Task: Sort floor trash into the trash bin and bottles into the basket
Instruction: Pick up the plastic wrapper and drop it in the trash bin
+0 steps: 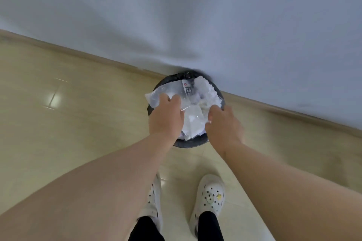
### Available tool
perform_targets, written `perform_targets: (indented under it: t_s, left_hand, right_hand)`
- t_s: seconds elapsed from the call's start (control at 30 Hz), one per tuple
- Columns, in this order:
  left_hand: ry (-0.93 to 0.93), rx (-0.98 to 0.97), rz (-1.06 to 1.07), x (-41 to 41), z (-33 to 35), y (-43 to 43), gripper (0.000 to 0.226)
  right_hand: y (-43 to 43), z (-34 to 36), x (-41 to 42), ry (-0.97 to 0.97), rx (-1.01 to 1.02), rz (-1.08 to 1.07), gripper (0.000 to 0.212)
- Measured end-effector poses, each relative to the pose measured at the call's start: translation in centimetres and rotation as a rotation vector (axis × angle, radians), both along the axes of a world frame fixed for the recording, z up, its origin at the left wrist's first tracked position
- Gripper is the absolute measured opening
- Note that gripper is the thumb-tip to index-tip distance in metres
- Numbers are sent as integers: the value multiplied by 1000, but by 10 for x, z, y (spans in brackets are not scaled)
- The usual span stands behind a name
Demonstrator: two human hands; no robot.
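Left hand (166, 116), right hand (223, 122) grip wrapper (156, 95) over trash bin (189, 143); label (188, 88) illegible

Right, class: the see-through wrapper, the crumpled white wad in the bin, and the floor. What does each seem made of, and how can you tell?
The wrapper: thin clear plastic film, glossy; the bin shows through it. The white wad: probably paper or tissue, matte, with crumpled folds. The floor: likely glazed tile, beige and glossy; it mirrors light patches and shows joint lines.
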State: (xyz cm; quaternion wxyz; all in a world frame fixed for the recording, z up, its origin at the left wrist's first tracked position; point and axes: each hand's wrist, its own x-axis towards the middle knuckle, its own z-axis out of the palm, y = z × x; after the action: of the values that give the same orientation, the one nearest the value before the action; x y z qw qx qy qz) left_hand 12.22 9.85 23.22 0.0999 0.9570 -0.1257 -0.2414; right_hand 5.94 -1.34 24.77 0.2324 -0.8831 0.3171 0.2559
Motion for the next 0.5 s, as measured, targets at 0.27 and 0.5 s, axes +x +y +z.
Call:
perform_targets:
  t_s: [0.27,0.5]
  left_hand:
    - [-14,113,-270,19,-119,17,58]
    - [375,220,-380,26,-187,26,82]
  right_hand:
    - [16,-119,29,46,23,104,50]
    - [25,-190,43,235,70,204,69]
